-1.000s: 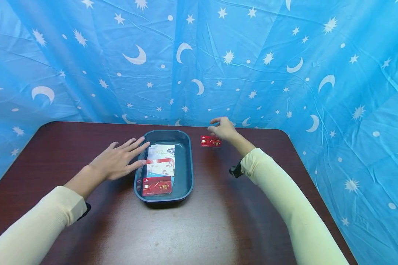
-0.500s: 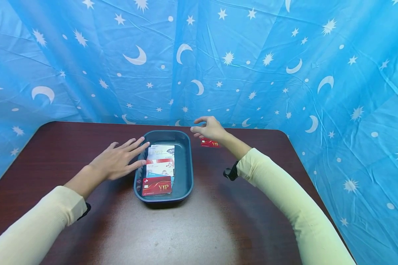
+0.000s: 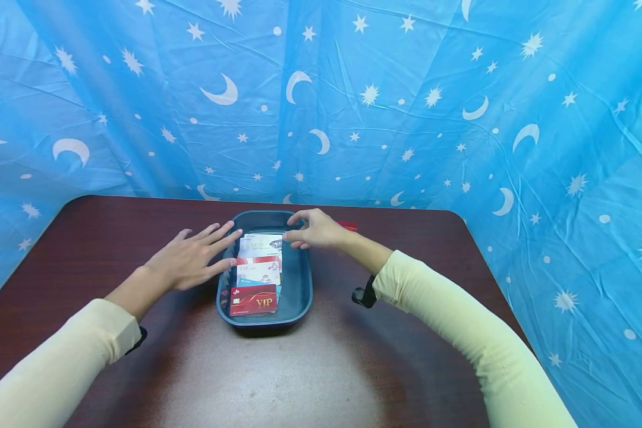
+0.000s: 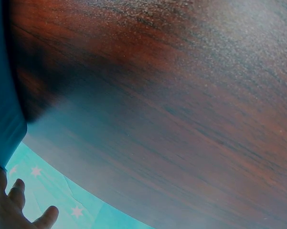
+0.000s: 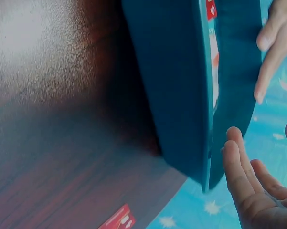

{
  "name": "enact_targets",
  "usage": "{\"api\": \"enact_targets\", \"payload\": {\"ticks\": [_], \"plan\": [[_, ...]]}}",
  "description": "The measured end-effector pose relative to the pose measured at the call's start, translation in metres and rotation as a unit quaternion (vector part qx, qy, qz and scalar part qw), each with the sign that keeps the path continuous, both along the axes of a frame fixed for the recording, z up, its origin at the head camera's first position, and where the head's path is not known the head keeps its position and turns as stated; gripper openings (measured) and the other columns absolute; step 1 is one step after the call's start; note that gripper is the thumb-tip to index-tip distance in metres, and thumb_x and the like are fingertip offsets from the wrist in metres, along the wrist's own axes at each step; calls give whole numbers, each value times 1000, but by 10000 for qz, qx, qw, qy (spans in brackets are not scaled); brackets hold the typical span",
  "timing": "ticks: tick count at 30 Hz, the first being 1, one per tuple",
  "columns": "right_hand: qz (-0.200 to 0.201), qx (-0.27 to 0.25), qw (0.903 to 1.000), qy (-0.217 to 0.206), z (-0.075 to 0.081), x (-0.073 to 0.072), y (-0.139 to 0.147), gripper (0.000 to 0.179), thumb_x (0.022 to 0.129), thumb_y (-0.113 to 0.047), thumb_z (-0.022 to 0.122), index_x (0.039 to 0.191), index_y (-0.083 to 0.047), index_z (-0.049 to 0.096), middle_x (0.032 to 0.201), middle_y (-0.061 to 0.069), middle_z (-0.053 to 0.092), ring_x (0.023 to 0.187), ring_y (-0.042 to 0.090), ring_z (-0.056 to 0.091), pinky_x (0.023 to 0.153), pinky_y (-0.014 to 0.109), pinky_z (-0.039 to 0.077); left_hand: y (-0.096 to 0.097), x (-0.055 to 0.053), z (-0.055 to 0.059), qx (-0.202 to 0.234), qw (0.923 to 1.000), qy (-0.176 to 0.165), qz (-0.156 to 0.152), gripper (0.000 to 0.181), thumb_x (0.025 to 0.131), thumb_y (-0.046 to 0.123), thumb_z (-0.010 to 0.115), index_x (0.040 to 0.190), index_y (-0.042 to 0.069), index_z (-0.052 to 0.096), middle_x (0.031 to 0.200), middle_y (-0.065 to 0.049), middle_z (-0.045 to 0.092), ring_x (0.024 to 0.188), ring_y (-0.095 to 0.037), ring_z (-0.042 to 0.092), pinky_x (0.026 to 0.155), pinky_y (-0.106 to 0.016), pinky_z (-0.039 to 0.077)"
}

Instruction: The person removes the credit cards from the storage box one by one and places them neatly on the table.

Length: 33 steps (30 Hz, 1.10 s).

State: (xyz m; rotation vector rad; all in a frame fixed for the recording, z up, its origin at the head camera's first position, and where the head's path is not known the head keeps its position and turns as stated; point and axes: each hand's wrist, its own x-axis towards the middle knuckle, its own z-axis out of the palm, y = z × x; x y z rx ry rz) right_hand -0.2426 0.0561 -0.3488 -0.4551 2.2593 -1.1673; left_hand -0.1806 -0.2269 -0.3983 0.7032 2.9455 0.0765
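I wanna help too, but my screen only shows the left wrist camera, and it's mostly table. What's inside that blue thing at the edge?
Observer: It's a tray, and a row of overlapping cards lies in it.
Operator: Ooh! I can't see the other hand. Where is it?
Observer: The right hand is at the tray's far right part, its thumb and index fingertips apart.
Operator: Are all the cards in there?
Observer: No, a red card lies outside, on the table to the right of the tray.
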Motion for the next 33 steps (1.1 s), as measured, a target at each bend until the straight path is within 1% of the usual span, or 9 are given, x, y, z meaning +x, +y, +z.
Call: {"api": "enact_targets", "payload": {"ticks": [7, 13, 16, 19, 22, 26, 33], "plan": [[303, 164, 9990, -288, -8, 9, -8, 54, 96, -23, 68, 138, 4, 49, 119, 24, 66, 103, 33, 70, 86, 32, 57, -1, 0, 0, 38, 10000, -24, -18, 72, 101, 55, 44, 158, 15, 27, 162, -17, 24, 145, -44, 28, 107, -74, 24], [391, 315, 9983, -283, -13, 13, -14, 50, 96, -22, 68, 135, 3, 51, 119, 19, 65, 101, 32, 71, 88, 35, 57, -1, 1, 1, 87, 9999, -54, -6, 71, 101, 54, 45, 158, 15, 28, 162, -18, 24, 145, -44, 28, 108, -74, 23], [394, 357, 9983, -244, -16, 13, -18, 50, 95, -22, 69, 134, 3, 52, 121, 18, 63, 101, 33, 71, 88, 36, 57, 0, 1, 1, 86, 10000, -47, -14, 71, 101, 53, 46, 158, 15, 28, 162, -18, 24, 145, -44, 28, 108, -74, 23], [397, 425, 9980, -234, -19, 13, -20, 50, 94, -23, 70, 134, 3, 53, 124, 18, 61, 102, 34, 71, 86, 34, 58, 0, 1, 1, 75, 10000, -40, -27, 71, 101, 53, 46, 158, 15, 28, 162, -18, 24, 145, -44, 28, 107, -74, 24], [430, 471, 9975, -305, -20, 12, -21, 50, 94, -22, 70, 134, 3, 53, 124, 18, 62, 101, 33, 71, 84, 32, 58, 0, 1, 1, 61, 10000, -27, -32, 71, 101, 53, 45, 158, 15, 27, 162, -18, 24, 145, -44, 28, 107, -73, 24], [535, 570, 9960, -423, -19, 10, -24, 51, 95, -21, 68, 136, 4, 52, 122, 18, 62, 101, 32, 71, 85, 33, 58, 0, 1, 2, 41, 10000, -5, -27, 71, 101, 53, 45, 158, 15, 27, 162, -17, 24, 145, -44, 28, 107, -73, 25], [668, 842, 9923, -609, -18, 7, -28, 53, 96, -24, 67, 139, 2, 50, 118, 15, 63, 102, 30, 71, 85, 31, 58, 0, 1, 1, 25, 10000, 21, -31, 71, 101, 54, 45, 158, 15, 28, 162, -17, 24, 145, -44, 29, 107, -73, 25]]}}
